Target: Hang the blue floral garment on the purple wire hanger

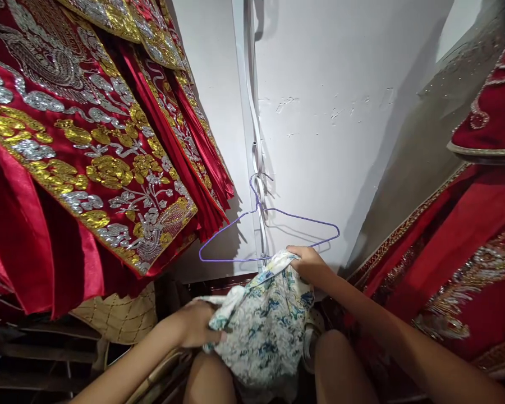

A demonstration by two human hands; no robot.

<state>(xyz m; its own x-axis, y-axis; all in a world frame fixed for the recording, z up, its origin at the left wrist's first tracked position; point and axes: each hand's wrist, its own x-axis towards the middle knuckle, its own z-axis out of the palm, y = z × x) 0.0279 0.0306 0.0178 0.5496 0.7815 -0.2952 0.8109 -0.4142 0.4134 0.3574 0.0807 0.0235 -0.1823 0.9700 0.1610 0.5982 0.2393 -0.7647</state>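
Note:
A white garment point(265, 325) with a blue, green and yellow floral pattern is stretched between my two hands above my knees. My left hand point(202, 324) is closed on its left edge, partly blurred. My right hand point(309, 262) pinches its upper right edge, near the lower bar of a purple wire hanger point(278, 210). The hanger hangs by its hook from a white strip against the wall. Part of the hanger's lower bar is covered by the garment and my right hand. I cannot tell the garment's exact kind.
Red garments with gold and silver embroidery point(109, 168) hang at the left. More red, beaded garments point(446, 269) are at the right. Behind the hanger stands a white wall point(320, 112). A gold quilted item point(118, 317) lies low at the left, beside wooden slats point(46, 353).

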